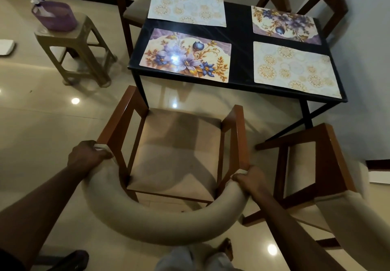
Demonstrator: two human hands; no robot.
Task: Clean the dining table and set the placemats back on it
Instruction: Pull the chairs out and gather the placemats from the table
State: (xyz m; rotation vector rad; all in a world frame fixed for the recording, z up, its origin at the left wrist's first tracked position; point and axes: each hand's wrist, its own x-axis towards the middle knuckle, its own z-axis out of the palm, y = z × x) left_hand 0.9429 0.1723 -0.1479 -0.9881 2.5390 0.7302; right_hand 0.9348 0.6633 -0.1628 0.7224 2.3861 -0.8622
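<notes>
The black dining table (240, 45) stands ahead with several placemats lying flat on it. A floral placemat (186, 56) is at the near left and a pale medallion placemat (294, 68) at the near right. Another medallion placemat (186, 7) and a floral one (285, 25) lie at the far side. In front of the table stands a wooden chair with a curved padded backrest (160, 222). My left hand (88, 154) grips the backrest's left end. My right hand (250, 179) grips its right end.
A second wooden chair (312, 165) stands to the right, close beside the one I hold. Two more chairs sit at the table's far side. At the left, a plastic stool (71, 47) carries a purple tub (56, 15). A wall runs along the right.
</notes>
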